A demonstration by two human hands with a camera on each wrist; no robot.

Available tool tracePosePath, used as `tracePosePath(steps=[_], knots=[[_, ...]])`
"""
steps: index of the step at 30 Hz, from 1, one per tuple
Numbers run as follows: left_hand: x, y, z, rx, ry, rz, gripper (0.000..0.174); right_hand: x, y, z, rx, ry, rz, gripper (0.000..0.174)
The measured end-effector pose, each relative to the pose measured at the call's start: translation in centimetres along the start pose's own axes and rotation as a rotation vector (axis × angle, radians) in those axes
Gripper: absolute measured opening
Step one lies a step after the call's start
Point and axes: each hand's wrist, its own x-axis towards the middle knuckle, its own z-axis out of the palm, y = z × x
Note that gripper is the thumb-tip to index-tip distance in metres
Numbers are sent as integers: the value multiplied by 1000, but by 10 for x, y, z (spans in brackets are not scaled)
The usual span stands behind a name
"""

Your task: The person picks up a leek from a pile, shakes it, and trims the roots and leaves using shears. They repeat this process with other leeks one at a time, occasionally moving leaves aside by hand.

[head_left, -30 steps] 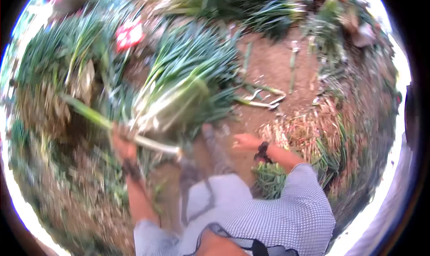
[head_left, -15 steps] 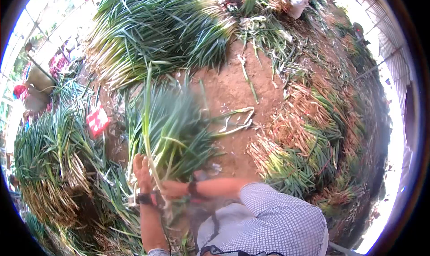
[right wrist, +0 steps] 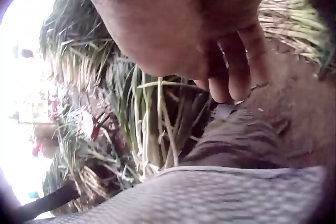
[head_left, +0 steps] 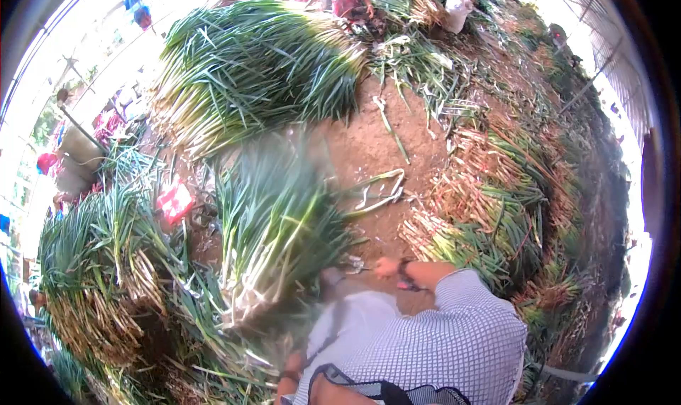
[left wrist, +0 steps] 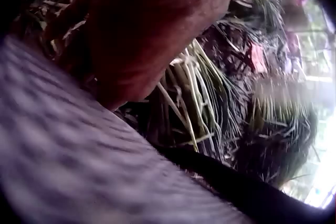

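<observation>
Brown earth (head_left: 369, 139) runs between the heaps, and the biggest of these is a broad green onion heap (head_left: 248, 64) beyond the rest, its leaves overlapping thickly. Along the right side lies a long stack of stalks (head_left: 489, 199) with pale tan ends, and at left another onion pile (head_left: 99, 284) mixes green leaves with brownish stems. White-and-dark checked clothing (head_left: 433, 334) covers the person's arm and body. Just in front, left of the knees, lies the onion bundle (head_left: 273, 228), white ends toward the person, leaves blurred. The right hand (head_left: 388, 266) hovers right of it, fingers loosely extended; the left hand (head_left: 293, 362) is low beside the clothing, its fingers too hidden to tell their state. Smallest is a red-and-white packet (head_left: 176, 201) left of the bundle.
</observation>
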Motion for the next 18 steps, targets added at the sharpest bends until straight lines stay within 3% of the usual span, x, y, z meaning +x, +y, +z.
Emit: tracePosePath(steps=[3,5,7,10,11,12,13,14,16,18], knots=[[-22,-36,10,56,21,-55,32,-55,9,5,-123,8,72,31],[-17,-50,12,80,48,-29,32,-51,19,27,-198,70,95,31],[-5,-60,7,141,93,45,32,-45,11,45,-173,123,-56,32],[9,-72,-1,463,224,282,32,-28,-27,67,-93,177,-189,33],[8,-76,0,613,300,341,32,-24,-42,75,-52,294,-398,31],[8,-85,-1,164,160,138,32,-5,-50,71,-95,120,-257,27],[-12,-39,-17,-273,127,-91,32,-3,-63,75,95,66,-228,24],[-31,9,-35,-325,143,-183,34,-1,-77,73,26,66,-211,23],[-10,-27,-29,-261,239,57,31,-11,-99,77,75,70,-220,27],[-9,-25,-24,-220,289,47,31,-12,-102,75,61,59,-206,28]])
